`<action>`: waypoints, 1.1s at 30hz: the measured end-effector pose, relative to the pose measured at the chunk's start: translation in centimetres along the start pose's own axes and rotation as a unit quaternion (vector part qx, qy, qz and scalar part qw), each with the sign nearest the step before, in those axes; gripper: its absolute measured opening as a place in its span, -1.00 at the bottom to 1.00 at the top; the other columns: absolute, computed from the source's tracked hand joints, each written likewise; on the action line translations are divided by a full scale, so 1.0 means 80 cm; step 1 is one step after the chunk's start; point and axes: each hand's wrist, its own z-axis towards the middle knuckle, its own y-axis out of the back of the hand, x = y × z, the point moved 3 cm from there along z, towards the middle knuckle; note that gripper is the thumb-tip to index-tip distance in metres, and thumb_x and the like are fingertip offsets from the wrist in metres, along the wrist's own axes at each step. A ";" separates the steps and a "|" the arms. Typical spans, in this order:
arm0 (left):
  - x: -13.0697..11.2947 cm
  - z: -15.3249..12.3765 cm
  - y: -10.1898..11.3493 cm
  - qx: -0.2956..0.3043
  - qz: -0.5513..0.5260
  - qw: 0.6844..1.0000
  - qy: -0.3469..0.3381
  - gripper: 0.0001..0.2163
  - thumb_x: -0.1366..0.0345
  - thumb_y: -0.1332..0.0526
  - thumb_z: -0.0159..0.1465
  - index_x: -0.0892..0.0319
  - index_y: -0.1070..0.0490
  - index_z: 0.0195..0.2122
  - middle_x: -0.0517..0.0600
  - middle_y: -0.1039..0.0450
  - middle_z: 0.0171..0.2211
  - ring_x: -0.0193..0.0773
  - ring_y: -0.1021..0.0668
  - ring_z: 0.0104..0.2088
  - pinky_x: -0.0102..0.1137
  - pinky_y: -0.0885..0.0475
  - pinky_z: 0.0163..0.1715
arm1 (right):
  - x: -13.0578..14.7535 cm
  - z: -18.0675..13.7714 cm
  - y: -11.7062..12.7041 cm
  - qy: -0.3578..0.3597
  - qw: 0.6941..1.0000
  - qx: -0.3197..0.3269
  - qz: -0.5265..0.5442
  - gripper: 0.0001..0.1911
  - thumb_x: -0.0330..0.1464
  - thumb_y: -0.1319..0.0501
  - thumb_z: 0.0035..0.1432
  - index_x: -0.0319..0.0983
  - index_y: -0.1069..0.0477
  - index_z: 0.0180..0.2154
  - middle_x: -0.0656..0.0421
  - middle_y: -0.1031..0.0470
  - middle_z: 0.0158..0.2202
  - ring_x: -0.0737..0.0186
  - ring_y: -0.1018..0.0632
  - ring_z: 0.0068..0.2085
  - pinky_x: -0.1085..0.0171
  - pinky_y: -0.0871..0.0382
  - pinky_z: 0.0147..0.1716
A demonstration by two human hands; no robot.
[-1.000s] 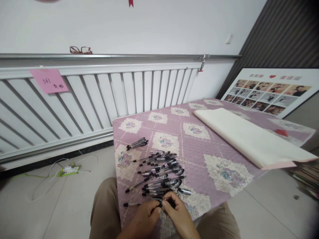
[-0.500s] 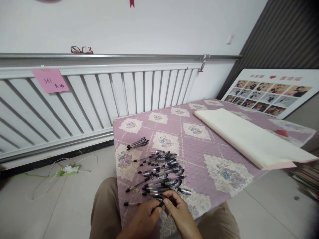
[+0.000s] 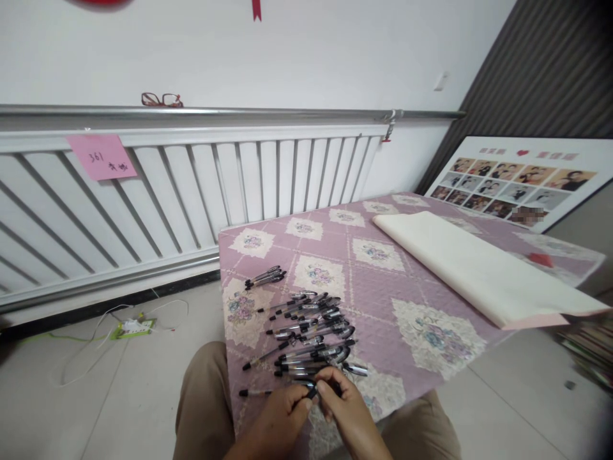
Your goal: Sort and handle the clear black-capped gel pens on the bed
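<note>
At the near edge of the table, my left hand (image 3: 281, 412) and my right hand (image 3: 345, 404) meet with fingers pinched on a small dark pen part (image 3: 311, 390). My fingers cover most of it, so I cannot tell whether it is a cap or a whole pen. A clear-barrelled pen (image 3: 253, 393) with a black end lies just left of my left hand. Beyond my hands, several black and clear pens (image 3: 311, 322) lie in a loose pile, pointing mostly sideways. A smaller bunch of pens (image 3: 265, 277) sits apart, farther back near the left edge.
A purple flowered cloth (image 3: 373, 294) covers the table. A cream folded sheet (image 3: 460, 262) and a photo board (image 3: 517, 179) are on the right. Behind stands a white radiator (image 3: 230, 172), with glasses (image 3: 161, 99) on the pipe above. A power strip (image 3: 136, 327) lies on the floor.
The view has shifted very slightly. Both hands keep the same pinch at the same place, and the pens have not moved.
</note>
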 end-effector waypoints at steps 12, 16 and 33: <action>0.006 0.000 -0.003 0.004 0.027 1.000 0.010 -0.82 0.34 -0.01 0.21 0.20 -0.39 -0.33 -0.08 -0.40 -0.42 -0.29 -0.39 -0.38 -0.45 -0.21 -0.38 | -0.010 0.003 0.006 -0.013 0.997 -0.023 0.077 -0.66 -0.10 -0.33 -0.11 -0.22 -0.37 -0.43 0.40 -0.15 -0.69 0.46 -0.16 -0.66 0.41 -0.04 -0.65; 0.012 -0.004 0.000 -0.004 0.067 0.998 0.018 -0.84 0.37 -0.02 0.17 0.21 -0.39 -0.40 -0.09 -0.39 -0.46 -0.29 -0.39 -0.41 -0.45 -0.19 -0.42 | -0.012 0.001 0.006 0.003 0.999 -0.007 0.032 -0.75 -0.18 -0.28 -0.04 -0.21 -0.38 -0.40 0.41 -0.17 -0.69 0.46 -0.17 -0.66 0.42 -0.06 -0.63; 0.023 -0.006 0.005 -0.045 0.120 0.992 0.013 -0.78 0.35 -0.01 0.21 0.19 -0.47 -0.37 -0.09 -0.49 -0.44 -0.31 -0.46 -0.40 -0.47 -0.25 -0.39 | -0.005 -0.007 -0.001 0.040 0.990 0.057 -0.123 -0.85 -0.26 -0.20 0.00 -0.20 -0.40 -0.39 0.32 -0.28 -0.55 0.38 -0.30 -0.53 0.40 -0.19 -0.54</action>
